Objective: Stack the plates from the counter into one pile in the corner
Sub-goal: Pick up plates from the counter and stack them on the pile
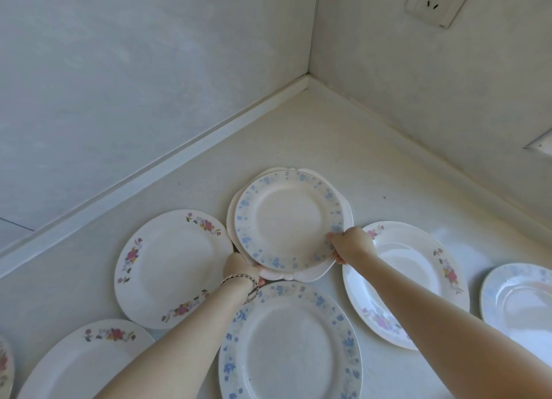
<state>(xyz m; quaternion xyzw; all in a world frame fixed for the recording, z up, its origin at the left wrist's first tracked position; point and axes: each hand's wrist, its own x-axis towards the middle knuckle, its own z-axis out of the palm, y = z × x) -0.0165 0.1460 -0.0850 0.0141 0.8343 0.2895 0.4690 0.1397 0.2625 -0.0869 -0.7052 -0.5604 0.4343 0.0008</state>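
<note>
- Plate with blue flowers (286, 219) lies on white scalloped plates (301, 277), mid-counter (343, 148), well short of the corner.
- Left hand (242, 268): fingers curled around the pile's near-left rim.
- Right hand (351, 245): pinches the near-right rim.
- Rose-patterned plate (170, 267) lies just beside the pile, to its left.

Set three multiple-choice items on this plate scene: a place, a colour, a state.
1. The white wall socket sits: A upper right; B upper left; C lower left.
2. Rim flowers on the round china plate topping the white plate pile are: A pink; B blue; C green.
3. The left hand and right hand: A hang idle; B hold cups; C grip the pile's edges.
Key: 1A, high on the right wall; 2B, blue sprigs ring it; 3C, fingers curl round the rims.
</note>
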